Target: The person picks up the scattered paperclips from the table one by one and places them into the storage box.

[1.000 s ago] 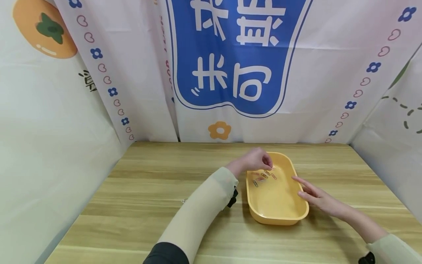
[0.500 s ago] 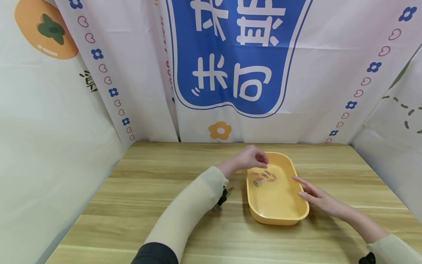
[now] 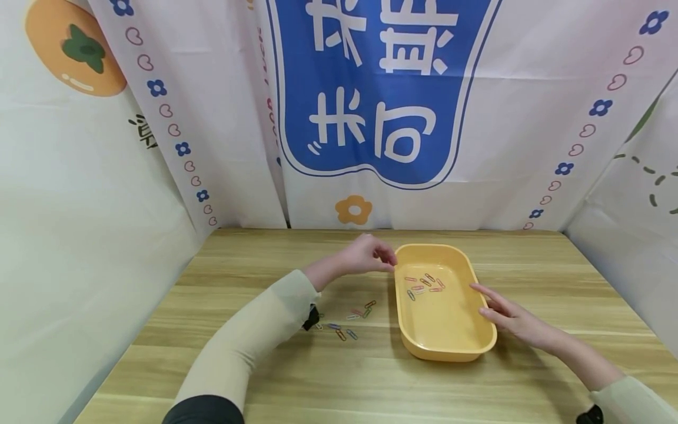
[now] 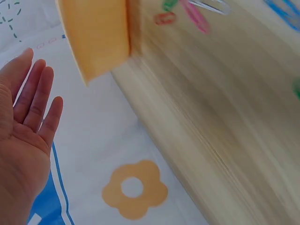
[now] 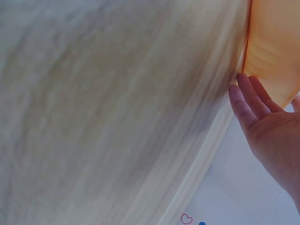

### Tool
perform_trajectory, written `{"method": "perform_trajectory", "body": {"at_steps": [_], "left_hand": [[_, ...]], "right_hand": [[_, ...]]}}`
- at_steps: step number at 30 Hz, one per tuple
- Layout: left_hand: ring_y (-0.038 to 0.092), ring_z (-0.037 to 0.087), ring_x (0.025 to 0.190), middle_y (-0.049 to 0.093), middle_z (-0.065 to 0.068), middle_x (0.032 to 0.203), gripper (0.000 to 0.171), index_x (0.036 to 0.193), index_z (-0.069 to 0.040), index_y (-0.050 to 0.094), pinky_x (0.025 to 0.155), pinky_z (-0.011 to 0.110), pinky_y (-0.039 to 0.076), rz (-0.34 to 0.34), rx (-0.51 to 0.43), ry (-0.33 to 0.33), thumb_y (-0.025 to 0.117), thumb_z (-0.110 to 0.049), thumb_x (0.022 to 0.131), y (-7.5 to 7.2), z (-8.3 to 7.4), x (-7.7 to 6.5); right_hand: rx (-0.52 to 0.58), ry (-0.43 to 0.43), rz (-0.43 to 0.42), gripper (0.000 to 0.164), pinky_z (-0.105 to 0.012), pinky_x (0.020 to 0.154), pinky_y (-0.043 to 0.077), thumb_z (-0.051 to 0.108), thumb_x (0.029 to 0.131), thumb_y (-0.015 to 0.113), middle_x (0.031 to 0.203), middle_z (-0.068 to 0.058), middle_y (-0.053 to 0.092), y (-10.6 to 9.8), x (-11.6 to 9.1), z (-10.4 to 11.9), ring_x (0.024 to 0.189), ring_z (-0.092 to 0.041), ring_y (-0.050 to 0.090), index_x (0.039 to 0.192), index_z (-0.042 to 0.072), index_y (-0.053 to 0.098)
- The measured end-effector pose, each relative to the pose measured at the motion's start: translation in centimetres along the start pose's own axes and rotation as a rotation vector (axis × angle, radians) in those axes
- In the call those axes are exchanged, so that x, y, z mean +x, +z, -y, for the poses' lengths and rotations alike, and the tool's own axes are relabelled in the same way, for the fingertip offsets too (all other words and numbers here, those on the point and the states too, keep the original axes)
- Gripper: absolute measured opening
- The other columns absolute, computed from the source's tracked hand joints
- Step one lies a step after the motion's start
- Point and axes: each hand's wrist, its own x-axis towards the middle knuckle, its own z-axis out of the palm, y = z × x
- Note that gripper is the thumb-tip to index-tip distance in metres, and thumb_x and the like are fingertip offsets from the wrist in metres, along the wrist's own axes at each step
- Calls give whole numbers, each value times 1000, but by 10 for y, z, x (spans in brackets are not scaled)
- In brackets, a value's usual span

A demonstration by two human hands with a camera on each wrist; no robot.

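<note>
Here's my left wrist view baring the palm my head view hides: my left hand, fingers loosely extended, holds nothing, just left of one tray. My right hand's straight fingers touch its right side. Eight paper clips lie inside, far left; at least eight loose clips left of it.

The head camera looks forward and down over the worktop; both wrist cameras look from nearer, and all views share the yellow tray.
</note>
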Motion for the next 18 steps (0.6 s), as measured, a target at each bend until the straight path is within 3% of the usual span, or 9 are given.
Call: {"method": "perform_trajectory", "body": {"at_steps": [3,10,18], "left_hand": [[62,4,81,70,-5,87,8,94,-8,73,84,36,52,23,8,-6,74,-12,87,-3,7,-16],[62,5,84,71,-3,90,12,96,-4,73,87,36,50,108,11,-55,74,-10,86,-1,22,-51],[62,5,82,69,-1,89,11,93,-3,72,80,26,53,160,-61,-63,76,-5,83,11,36,-71]], "right_hand": [[11,-8,4,57,-25,85,50,12,105,43,138,-50,22,0,0,-1,116,-11,53,150,-5,13],[-24,18,-16,57,-23,86,48,13,105,44,141,-47,21,-1,0,2,122,-32,48,150,-5,14],[-1,1,-4,57,-23,85,49,12,105,43,139,-49,23,-1,0,0,115,-7,52,150,-5,13]]}}
